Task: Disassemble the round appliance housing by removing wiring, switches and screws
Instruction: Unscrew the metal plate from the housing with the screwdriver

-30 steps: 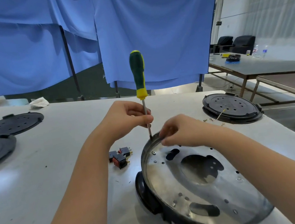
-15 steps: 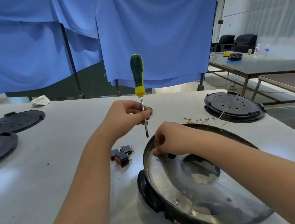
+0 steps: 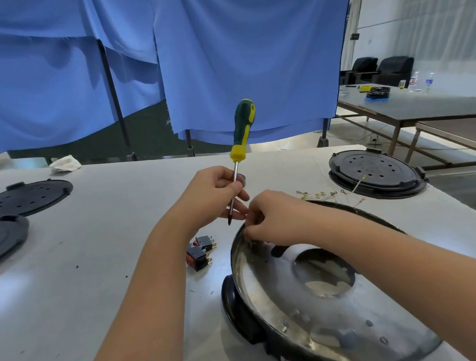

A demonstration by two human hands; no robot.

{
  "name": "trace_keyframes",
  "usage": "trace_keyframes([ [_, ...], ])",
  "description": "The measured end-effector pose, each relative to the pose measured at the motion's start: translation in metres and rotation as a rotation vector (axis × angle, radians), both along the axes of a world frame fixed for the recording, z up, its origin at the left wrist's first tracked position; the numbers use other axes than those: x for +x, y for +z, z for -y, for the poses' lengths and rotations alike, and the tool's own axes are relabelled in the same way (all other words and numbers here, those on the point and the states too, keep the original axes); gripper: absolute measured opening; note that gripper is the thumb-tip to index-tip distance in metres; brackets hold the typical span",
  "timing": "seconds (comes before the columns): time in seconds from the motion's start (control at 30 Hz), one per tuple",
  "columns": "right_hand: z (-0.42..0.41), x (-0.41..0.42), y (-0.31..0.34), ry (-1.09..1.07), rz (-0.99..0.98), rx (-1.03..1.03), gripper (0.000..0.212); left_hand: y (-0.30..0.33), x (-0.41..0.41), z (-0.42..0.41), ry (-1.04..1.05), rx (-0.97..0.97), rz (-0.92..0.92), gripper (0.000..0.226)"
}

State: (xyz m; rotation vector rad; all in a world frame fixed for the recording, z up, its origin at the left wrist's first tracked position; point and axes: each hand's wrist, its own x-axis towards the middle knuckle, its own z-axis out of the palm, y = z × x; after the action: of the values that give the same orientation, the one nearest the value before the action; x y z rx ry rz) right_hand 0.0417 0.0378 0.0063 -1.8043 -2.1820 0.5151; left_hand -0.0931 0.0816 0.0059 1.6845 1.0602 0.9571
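Since half a second back, the green-and-yellow-handled screwdriver (image 3: 240, 161) got lifted clear of the rim and tipped a bit to the right, tip now hanging in the air. Left hand (image 3: 214, 194) is curled round its metal shaft. Right hand (image 3: 272, 216) has its fingers bunched at the far-left rim of the round shiny metal housing with the black plastic base (image 3: 318, 300); can't tell if it's pinching anything. That housing sits at the near right edge of the white worktop (image 3: 93, 292). Just left of it lie two small black-and-red rocker switches (image 3: 199, 251). Behind it, loose ring-terminal wires (image 3: 327, 195), then a black round perforated cover (image 3: 375, 173). Two more black perforated discs (image 3: 6, 219) sit at the far left edge.
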Motion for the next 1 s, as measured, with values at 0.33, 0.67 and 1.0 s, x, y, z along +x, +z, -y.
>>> trace_keyframes([
  [0.33,0.006,0.024,0.017,-0.121,-0.351,0.193,0.007,0.003,0.008,-0.002,0.025,-0.021,0.069,0.021],
  [0.67,0.041,0.117,0.008,-0.291,-0.742,0.212,0.005,-0.005,0.06,0.015,-0.023,-0.125,0.037,0.024],
  [1.0,0.044,0.194,-0.038,-0.539,-0.433,0.335,0.015,-0.019,0.071,0.023,-0.2,-0.259,-0.042,0.026],
])
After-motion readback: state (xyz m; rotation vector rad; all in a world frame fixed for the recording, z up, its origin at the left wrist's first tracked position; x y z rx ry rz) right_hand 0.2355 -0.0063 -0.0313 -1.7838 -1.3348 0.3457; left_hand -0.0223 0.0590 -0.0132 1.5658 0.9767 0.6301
